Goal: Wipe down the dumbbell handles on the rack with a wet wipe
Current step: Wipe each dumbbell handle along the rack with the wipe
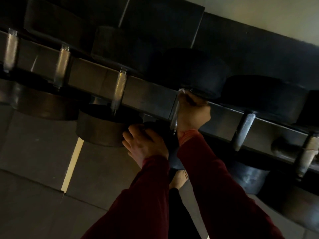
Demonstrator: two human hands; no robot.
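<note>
The rack runs as a long metal rail from upper left to lower right, and everything else is placed against it. 5 dumbbell handles cross it in plain view, with a 6th mostly hidden. Going left to right: the 1st handle, shiny and pale, crosses the rack's far left end; the 2nd handle crosses it just right of that; the 3rd handle crosses near the rack's middle, with its round dark weight hanging below the rail.

The left hand rests below the rack, fingers spread over the near weight of the 4th dumbbell, the grip loose and flat rather than curled round it. Right of it, the 4th handle shows as a bright strip along the edge of the right hand. That hand's grip is closed round this handle at the rack, and a bit of white wet wipe sticks out at the top of the fist, against the far weight above the rail. So the wipe lies inside the grip, wrapped on the handle.

Further right, the 5th handle, dark and knurled, crosses the rack, and the 6th handle, paler, crosses near the rack's right end. Both sleeves are dark red. 1 bare foot shows on the floor below the rack.
</note>
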